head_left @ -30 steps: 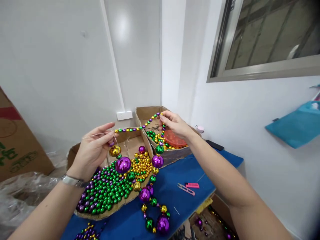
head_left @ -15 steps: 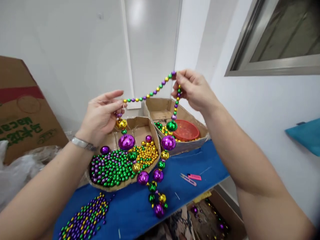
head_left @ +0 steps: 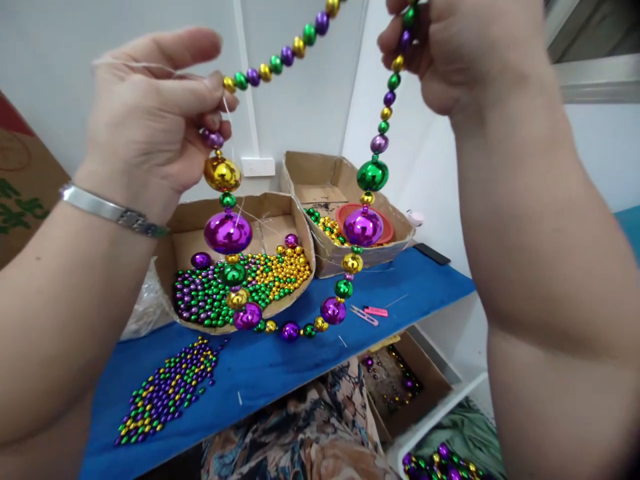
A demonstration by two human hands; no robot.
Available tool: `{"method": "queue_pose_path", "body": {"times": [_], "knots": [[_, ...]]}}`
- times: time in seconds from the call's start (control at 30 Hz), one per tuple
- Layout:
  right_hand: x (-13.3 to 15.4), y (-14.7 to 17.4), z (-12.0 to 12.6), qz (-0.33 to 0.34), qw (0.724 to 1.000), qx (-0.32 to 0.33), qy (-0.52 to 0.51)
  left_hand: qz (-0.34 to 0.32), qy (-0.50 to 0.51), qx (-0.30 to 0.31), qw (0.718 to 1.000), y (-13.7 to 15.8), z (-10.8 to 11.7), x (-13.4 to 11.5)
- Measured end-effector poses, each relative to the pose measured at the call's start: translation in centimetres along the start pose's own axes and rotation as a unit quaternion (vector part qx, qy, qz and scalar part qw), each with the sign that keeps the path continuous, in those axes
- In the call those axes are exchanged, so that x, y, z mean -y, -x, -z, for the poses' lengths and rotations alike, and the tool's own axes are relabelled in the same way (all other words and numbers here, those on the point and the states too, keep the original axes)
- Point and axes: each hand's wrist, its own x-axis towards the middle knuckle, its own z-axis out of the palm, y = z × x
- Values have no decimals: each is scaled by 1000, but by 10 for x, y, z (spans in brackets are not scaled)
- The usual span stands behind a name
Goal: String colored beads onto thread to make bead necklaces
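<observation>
Dangling bead strand — glossy, rounded

Up top, the right hand is cut off by the upper edge, and the highest stretch of the bead strand runs out of sight too! The left hand covers another bit of it. A big purple bead blocks the red dish. Carton cropped at left, window at right, and the pink lighter's markings? Too tiny to read!
</observation>
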Motion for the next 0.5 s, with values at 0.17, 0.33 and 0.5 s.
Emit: {"method": "queue_pose_path", "body": {"times": [0.17,0.33,0.5], "knots": [[-24,20,1,22,999,39,4,35,13,-19,999,10,3,19],[-50,30,7,-15,999,41,1,57,17,-23,998,13,-2,36],[-59,31,12,-51,998,29,21,71,50,-15,996,10,-15,48]]}}
